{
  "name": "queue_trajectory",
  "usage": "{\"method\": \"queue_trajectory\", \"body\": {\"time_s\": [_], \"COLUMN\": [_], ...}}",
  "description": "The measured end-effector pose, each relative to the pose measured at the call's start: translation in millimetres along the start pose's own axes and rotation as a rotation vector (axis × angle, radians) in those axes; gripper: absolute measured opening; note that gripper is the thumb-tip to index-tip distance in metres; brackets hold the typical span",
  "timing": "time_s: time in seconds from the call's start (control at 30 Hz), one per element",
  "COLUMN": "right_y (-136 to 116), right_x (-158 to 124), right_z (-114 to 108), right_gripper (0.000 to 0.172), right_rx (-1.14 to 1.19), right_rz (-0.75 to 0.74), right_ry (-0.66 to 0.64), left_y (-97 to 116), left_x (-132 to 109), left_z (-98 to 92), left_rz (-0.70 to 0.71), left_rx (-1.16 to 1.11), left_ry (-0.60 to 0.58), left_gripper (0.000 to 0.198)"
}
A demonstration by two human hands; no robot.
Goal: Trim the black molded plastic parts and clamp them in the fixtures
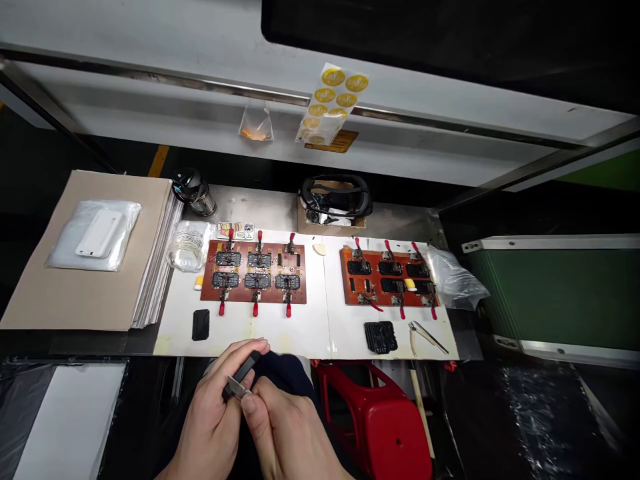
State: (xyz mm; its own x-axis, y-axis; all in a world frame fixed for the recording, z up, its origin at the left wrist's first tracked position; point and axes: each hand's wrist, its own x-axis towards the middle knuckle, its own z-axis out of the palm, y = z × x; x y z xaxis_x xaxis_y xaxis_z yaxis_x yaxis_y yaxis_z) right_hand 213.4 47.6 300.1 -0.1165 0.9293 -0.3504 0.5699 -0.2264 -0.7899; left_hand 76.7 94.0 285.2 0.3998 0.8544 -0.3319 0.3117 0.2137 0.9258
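My left hand [213, 403] is closed around a black rectangular plastic part [249, 364], held on edge in front of my body. Pinched in my right hand [293, 423] is a small knife blade [237, 386], its tip lying against the near edge of that part. The handle, if any, is hidden in my fingers. Above the left hand, a flat black plate [201, 325] lies on the white tabletop. A brown fixture board [254, 271] beyond it carries black parts under red-handled toggle clamps.
An orange-brown clamp fixture [344, 267] sits at the right, with stacked black parts [381, 337] and nippers [429, 337] in front. Cardboard sheets [55, 287] are piled left. A box [305, 221] stands at the back. A red stool [395, 433] is below the table edge.
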Motion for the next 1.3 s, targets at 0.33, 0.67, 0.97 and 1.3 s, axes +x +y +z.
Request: {"method": "queue_trajectory", "body": {"time_s": [0.33,0.67,0.97,1.3], "right_y": [-1.0,1.7,-2.2,51.3], "right_x": [-1.0,-1.8,-3.7,19.5], "right_z": [-1.9,-6.6,-9.2,-10.3], "right_gripper": [0.04,0.042,0.04,0.043], "right_rx": [0.004,0.059,0.121,0.841], "right_rz": [-0.013,0.079,0.091,0.409], "right_ry": [0.01,-0.015,-0.009,0.333], "left_y": [0.0,-4.1,-4.7,-4.2], "left_x": [-0.6,-1.5,-1.7,3.3], "left_z": [0.8,1.1,-0.4,0.1], "left_rz": [0.023,0.009,0.034,-0.078], "left_rx": [0.003,0.001,-0.002,-0.027], "left_ry": [-0.019,-0.006,-0.001,-0.009], "left_gripper": [0.036,0.033,0.032,0.032]}}
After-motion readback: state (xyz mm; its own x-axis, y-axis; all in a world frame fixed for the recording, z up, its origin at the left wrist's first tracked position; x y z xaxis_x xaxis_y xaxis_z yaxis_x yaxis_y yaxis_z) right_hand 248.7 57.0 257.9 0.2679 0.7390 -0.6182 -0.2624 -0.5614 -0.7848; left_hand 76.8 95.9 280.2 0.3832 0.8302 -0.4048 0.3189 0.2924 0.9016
